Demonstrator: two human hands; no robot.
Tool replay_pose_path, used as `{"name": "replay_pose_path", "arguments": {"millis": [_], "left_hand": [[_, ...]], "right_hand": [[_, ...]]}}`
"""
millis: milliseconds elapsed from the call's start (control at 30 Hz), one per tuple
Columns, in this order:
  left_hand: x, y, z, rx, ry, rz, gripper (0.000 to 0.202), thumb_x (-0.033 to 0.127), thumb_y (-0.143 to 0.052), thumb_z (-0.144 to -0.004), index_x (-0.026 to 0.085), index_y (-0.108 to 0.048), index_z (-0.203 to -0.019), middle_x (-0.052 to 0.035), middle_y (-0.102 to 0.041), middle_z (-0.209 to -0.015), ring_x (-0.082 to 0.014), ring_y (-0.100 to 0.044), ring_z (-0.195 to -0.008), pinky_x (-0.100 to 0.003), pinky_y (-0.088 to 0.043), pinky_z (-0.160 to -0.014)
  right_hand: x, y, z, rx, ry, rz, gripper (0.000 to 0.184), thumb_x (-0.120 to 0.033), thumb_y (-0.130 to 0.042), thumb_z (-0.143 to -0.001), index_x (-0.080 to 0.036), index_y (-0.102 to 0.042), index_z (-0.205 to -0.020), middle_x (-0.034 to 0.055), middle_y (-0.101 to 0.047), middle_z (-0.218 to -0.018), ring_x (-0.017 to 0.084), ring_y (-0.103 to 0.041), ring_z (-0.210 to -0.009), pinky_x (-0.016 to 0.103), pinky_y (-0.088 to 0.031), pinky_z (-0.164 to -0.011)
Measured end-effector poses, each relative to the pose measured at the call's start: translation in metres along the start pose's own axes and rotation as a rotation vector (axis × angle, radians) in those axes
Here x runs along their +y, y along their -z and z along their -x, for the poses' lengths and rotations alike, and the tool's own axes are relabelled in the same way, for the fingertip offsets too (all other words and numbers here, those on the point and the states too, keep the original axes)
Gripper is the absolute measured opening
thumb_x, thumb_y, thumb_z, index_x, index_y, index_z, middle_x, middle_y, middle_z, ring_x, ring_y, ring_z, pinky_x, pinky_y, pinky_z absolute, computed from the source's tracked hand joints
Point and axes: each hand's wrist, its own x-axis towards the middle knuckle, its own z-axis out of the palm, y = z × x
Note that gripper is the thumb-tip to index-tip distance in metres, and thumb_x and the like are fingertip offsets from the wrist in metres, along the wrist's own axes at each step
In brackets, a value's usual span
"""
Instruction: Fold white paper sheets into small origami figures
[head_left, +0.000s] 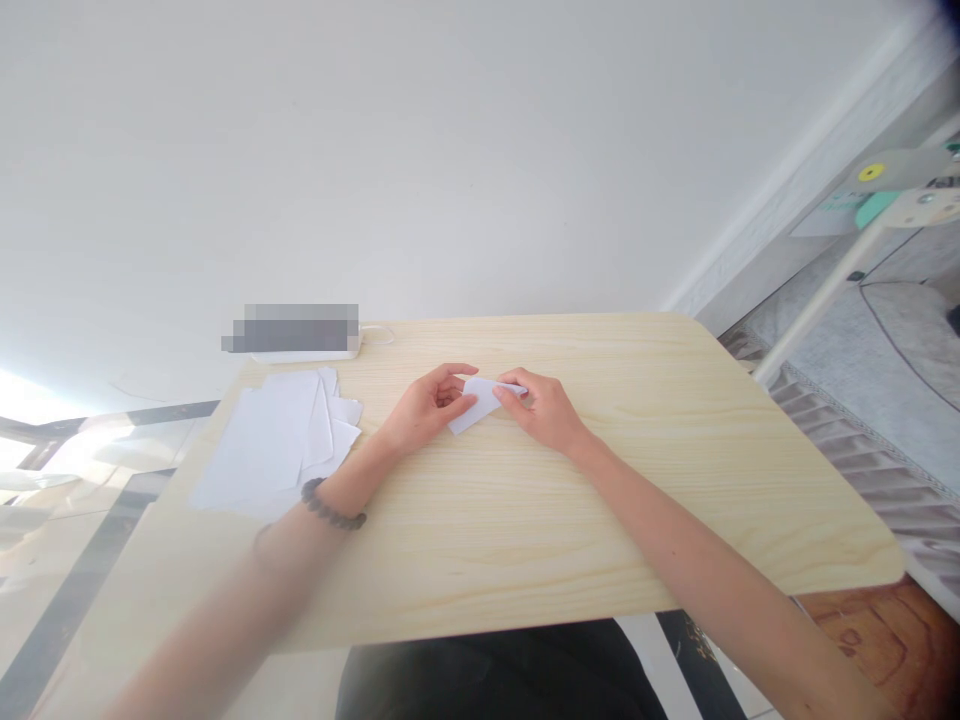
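A small piece of white paper (478, 396), seemingly folded, is held between my two hands above the middle of the table. My left hand (429, 405) pinches its left edge, the thumb on top and the other fingers curled behind. On the opposite side, my right hand (546, 408) grips the paper's right end between thumb and fingers. A dark beaded bracelet (332, 507) circles my left wrist. To the left of my left forearm lies a loose pile of white paper sheets (259, 435), some with torn-looking edges.
The light wood table (645, 480) stands against a white wall (480, 160). A white object with a blurred-out top (304, 354) and a cable sits at the back left. Beyond the right edge rises a pale metal post (821, 303) beside a bed-like surface.
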Motion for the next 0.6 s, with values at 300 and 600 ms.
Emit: {"name": "replay_pose_path", "arguments": {"millis": [300, 600], "left_hand": [[-0.0047, 0.0009, -0.0004, 0.045, 0.008, -0.022, 0.023, 0.033, -0.055, -0.076, 0.017, -0.05, -0.092, -0.0019, -0.059, -0.075, -0.0118, -0.056, -0.07, -0.023, -0.041, -0.062], [-0.0015, -0.0009, 0.0005, 0.09, -0.012, -0.047, 0.022, 0.035, -0.058, -0.072, 0.017, -0.048, -0.08, -0.003, -0.061, -0.085, -0.0135, -0.058, -0.076, -0.027, -0.045, -0.07]], "right_hand": [[0.0044, 0.0035, -0.0002, 0.103, -0.012, -0.037, 0.012, -0.026, -0.046, -0.077, -0.019, -0.048, -0.087, 0.0015, -0.057, -0.081, 0.013, -0.054, -0.073, 0.024, -0.04, -0.066], [0.0016, 0.0002, 0.0013, 0.006, 0.122, 0.003, 0.018, -0.023, -0.049, -0.075, -0.02, -0.048, -0.093, 0.0022, -0.059, -0.085, 0.013, -0.054, -0.076, 0.026, -0.041, -0.071]]}}
